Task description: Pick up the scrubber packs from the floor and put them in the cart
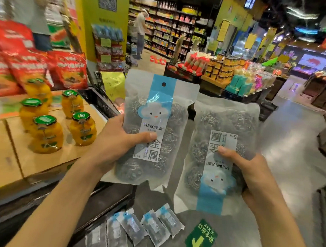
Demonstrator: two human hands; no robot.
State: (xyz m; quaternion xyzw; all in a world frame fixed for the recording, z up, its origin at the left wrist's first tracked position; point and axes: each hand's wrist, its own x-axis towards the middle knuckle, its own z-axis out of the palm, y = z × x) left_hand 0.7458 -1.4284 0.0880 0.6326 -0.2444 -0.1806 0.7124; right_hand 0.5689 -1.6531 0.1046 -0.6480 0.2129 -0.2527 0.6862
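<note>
1. Both hands are raised in front of the person, each gripping one scrubber pack; the left hand (116, 141) wraps around the left edge of the left pack (154, 126), thumb pressed across its front label, fingers hidden behind.
2. On the other side, the right hand (253, 177) clasps the right pack (221, 154) the same way – thumb on the front label, fingers curled behind the right edge.
3. Each pack is a frosted pouch with a blue stripe, a cartoon cloud face and steel wool balls showing through; the left pack is upright, with its hang hole at the top; the right pack is upside down, its cloud face near the bottom.
4. Held side by side, the two packs are just apart, the left one a little higher.
5. Below them, more scrubber packs (143, 228) lie on the floor (289, 149) in a loose overlapping row – I cannot tell the exact count.
6. Just right of that row, a green arrow sticker (201, 236) is stuck to the floor.
7. At the left, jars of yellow fruit (46, 134) with green lids stand on cardboard boxes (48, 160); red bags (66, 69) are stacked behind them.
8. Further back, store shelves (163, 29) line an aisle where a person (141, 29) stands; display tables with goods (227, 70) fill the right side.
9. I cannot pick out the cart with certainty.
</note>
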